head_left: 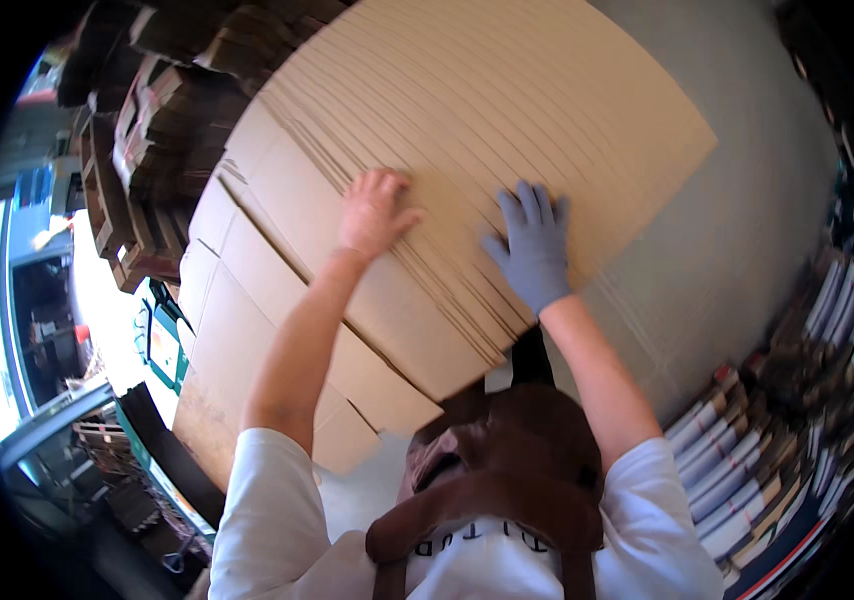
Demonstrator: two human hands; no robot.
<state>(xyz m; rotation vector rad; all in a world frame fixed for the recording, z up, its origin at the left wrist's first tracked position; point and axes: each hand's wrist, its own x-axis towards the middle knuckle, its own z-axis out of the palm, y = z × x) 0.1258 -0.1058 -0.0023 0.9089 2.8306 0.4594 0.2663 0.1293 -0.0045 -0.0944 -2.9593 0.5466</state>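
A large sheet of brown cardboard (447, 70) spreads out before me, scored with many parallel creases and cut into flaps along its left side. On its creased middle rests my bare left hand (377, 212), thumb apart and fingertips slightly bent. To the right of it, my right hand (532, 250) wears a grey glove and lies on the cardboard near its right edge, fingers spread. Neither hand grips anything that I can see. Slits part the flaps (277, 290) from one another on the left.
Wooden pallets (132, 215) and stacked dark cardboard (172, 110) stand at the far left. Bundled flat stacks (737, 470) line the lower right. Grey floor (737, 200) shows right of the sheet. A green-edged dark object (162, 345) is beside the left flaps.
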